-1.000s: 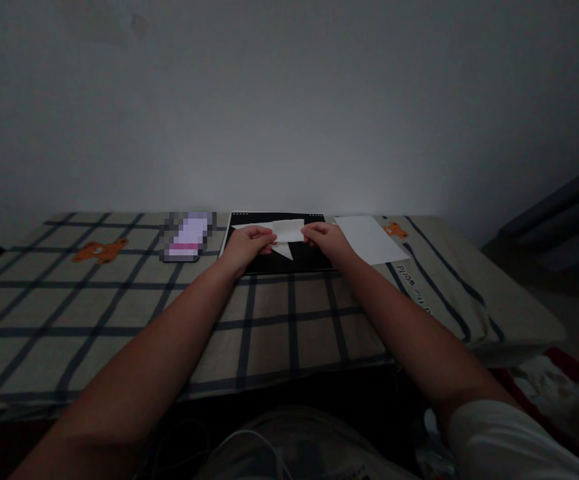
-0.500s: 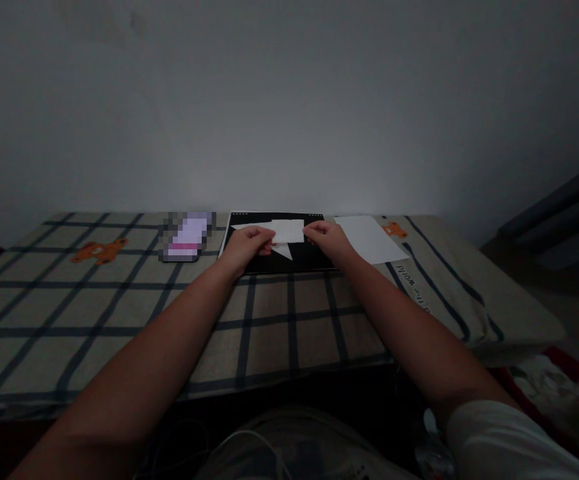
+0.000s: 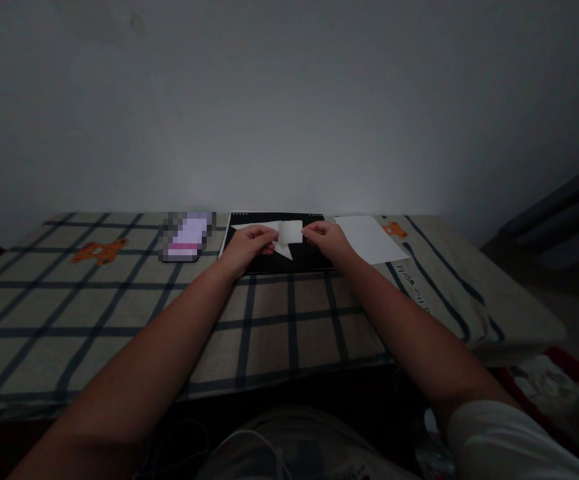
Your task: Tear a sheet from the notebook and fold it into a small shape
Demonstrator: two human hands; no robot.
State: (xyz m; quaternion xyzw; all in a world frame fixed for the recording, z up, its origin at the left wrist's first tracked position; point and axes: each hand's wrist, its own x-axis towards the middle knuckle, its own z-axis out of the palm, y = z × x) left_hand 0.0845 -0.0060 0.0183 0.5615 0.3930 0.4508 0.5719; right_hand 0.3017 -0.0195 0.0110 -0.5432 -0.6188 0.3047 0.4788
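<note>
A folded piece of white paper (image 3: 288,235) lies over a black board (image 3: 274,261) at the far side of the checked cloth. My left hand (image 3: 247,243) pinches the paper's left side with curled fingers. My right hand (image 3: 325,239) pinches its right side. A pointed flap of the paper sticks out below, between the two hands. Both forearms reach straight ahead over the cloth.
A flat white sheet (image 3: 369,239) lies right of the board. A blurred purple and pink object (image 3: 188,237) sits left of it. The checked cloth (image 3: 119,313) with orange bear prints covers the surface, with a plain wall behind. Crumpled fabric lies at the lower right (image 3: 554,387).
My hands have drawn slightly closer together, and the visible strip of paper between them has grown narrower.
</note>
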